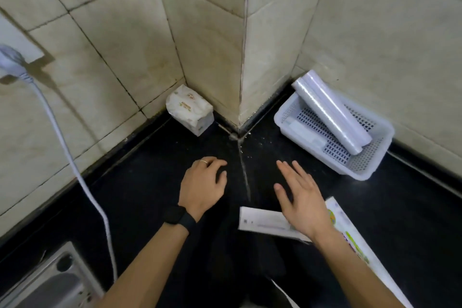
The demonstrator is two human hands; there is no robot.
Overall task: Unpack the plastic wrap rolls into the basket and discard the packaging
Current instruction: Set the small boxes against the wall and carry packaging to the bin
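Rolls (330, 112) lie in your white basket (362, 175) by the right wall, long axes slanting far-left to near-right, far ends poking over the rim at the wall. Your left hand (202, 187) rests on the black table (150, 182), fingers loosely curled, holding nothing. Your right hand (302, 197) is flat, fingers straight, over the flattened packaging (265, 222). Table surface shows between your hands and the basket.

A tissue pack (190, 110) stands on the black counter (150, 195), in a corner of the tiled wall (112, 40). At the left a white plug (11, 62) sits in a socket (18, 41), and its cable (83, 184) hangs down to the counter. A metal appliance (55, 280) shows at the lower left, partly cut off.
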